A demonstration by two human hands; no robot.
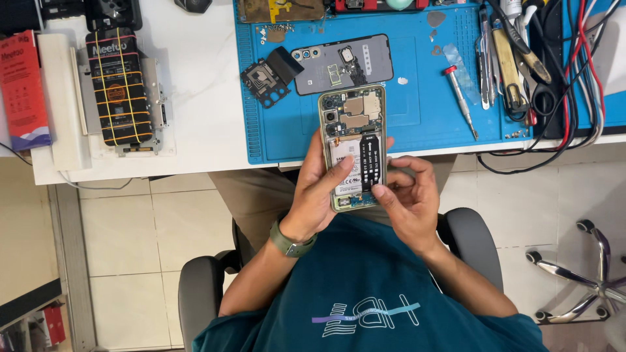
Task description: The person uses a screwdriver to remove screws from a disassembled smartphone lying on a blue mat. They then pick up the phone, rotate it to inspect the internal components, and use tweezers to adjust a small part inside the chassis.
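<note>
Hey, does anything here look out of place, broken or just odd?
Nothing looks broken. The phone in the left hand and right hand has its back off, insides showing. Its grey back cover lies askew on the blue mat, with small loose parts scattered near the mat's top edge.

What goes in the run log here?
left hand: holds opened phone | right hand: fingertips at phone's lower edge | blue mat: screwdriver

Single head-mounted view, directed steeply downward from above the seated wearer. The blue repair mat (417, 130) is seen beyond the opened smartphone (353, 146), which is framed centrally at close range; tiled floor is included below.
</note>
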